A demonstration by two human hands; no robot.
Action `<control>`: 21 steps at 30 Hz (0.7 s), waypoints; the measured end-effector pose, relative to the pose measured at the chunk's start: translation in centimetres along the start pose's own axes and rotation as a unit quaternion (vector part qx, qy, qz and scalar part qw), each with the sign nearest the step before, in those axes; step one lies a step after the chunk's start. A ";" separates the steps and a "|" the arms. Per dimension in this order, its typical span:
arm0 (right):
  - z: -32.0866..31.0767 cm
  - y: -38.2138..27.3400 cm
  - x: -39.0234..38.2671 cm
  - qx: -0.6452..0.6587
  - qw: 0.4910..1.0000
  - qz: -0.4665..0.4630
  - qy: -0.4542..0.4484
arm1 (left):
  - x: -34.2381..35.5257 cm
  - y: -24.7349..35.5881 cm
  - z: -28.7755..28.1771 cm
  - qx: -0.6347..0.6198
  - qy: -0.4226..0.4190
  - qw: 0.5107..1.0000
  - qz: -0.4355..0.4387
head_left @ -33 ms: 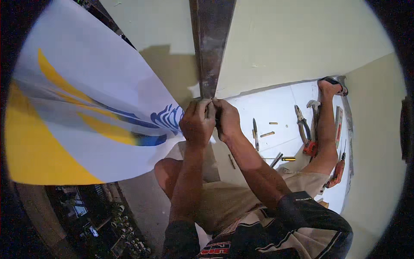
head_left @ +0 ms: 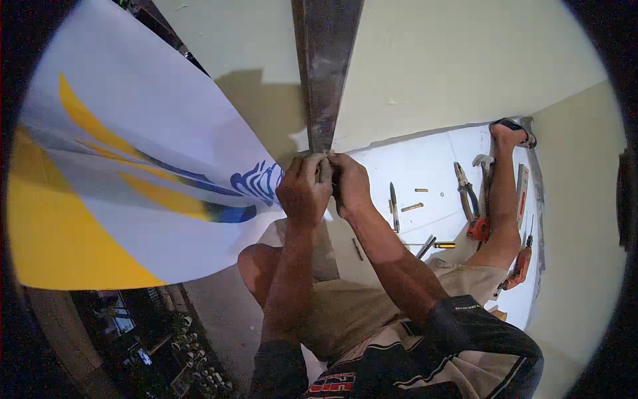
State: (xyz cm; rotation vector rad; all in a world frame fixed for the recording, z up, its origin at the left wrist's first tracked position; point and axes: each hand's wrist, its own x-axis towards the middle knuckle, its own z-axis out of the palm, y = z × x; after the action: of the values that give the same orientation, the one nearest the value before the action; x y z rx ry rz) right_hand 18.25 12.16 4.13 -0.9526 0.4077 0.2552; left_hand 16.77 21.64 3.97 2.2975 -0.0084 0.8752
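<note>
The one head view looks steeply down from close above both hands [head_left: 325, 186], facing the wall corner.

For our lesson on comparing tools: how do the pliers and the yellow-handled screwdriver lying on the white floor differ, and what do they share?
The pliers have two dark handles that spread apart; the yellow-handled screwdriver is one straight shaft.
The pliers look bigger and thicker; the screwdriver is slimmer.
The pliers lie roughly up and down the picture, near the person's shin; the screwdriver lies across it, nearer the knee.
Both rest untouched on the white floor, apart from the hands.
</note>
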 end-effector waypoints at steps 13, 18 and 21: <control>-0.4 -0.2 0.9 -0.018 0.999 0.026 -0.001 | -0.9 0.7 0.6 -0.011 -0.023 0.996 -0.091; 0.0 0.1 0.6 0.016 0.999 0.024 0.016 | -0.8 0.5 0.8 -0.051 -0.003 0.994 -0.092; 0.5 0.0 0.1 0.017 1.000 -0.002 -0.007 | -0.6 0.6 0.4 -0.081 -0.004 0.992 -0.098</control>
State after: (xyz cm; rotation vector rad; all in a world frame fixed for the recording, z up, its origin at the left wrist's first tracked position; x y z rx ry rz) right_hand 18.43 12.52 4.37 -0.9180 0.3958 0.2509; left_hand 16.41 20.79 3.77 2.1102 0.1354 0.7361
